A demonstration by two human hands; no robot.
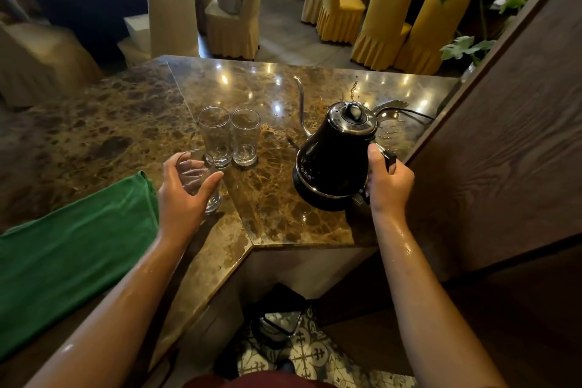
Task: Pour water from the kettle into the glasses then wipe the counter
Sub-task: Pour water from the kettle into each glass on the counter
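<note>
A black gooseneck kettle [330, 164] stands on the brown marble counter [277, 214], its thin spout pointing away from me. My right hand [389, 181] is wrapped around its handle. My left hand [184, 192] grips a clear glass [198, 179] that rests on the counter near the front edge. Two more clear glasses, one on the left [215, 135] and one on the right [245, 135], stand side by side just behind it; they look empty. A green cloth [72, 249] lies on the counter to my left.
A dark wooden wall panel [504, 142] rises close on the right. A black power cord [409, 112] and water drops lie behind the kettle. Covered chairs [378, 19] and dark tables fill the room beyond. A dark bag [277, 315] sits on the patterned floor below.
</note>
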